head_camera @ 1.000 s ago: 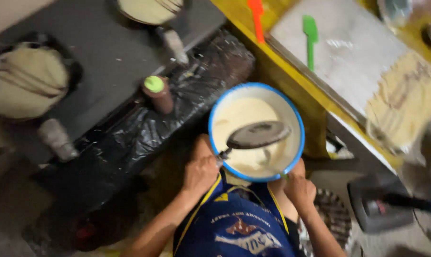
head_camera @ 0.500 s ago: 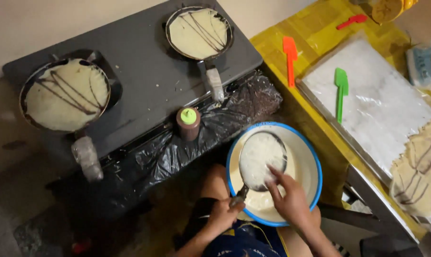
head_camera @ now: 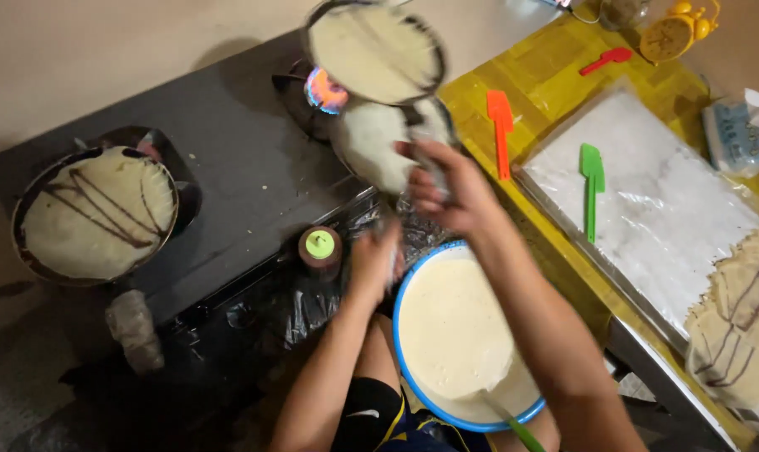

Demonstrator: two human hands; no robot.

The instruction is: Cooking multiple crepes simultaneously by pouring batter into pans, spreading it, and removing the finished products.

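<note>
My right hand (head_camera: 448, 191) is shut on a pan handle, and a round pan with a pale crepe (head_camera: 375, 50) is lifted, blurred, above the lit burner (head_camera: 325, 90). Just below it a second flat pan coated in white batter (head_camera: 369, 146) is held up over the stove edge. My left hand (head_camera: 375, 261) is closed around what seems to be this pan's handle, beside a brown bottle with a green cap (head_camera: 319, 247). A blue-rimmed bowl (head_camera: 480, 428) of batter sits below both hands.
On the left burner a pan holds a crepe with dark chocolate lines (head_camera: 95, 213). The yellow table has orange (head_camera: 501, 125), green (head_camera: 591, 180) and red (head_camera: 605, 59) spatulas, a paper-lined tray (head_camera: 656, 201) and stacked crepes (head_camera: 743, 326).
The batter-coated pan has come up out of the bowl toward the stove. The right burner's pan has been lifted off, exposing the flame. My right hand moved up from the bowl.
</note>
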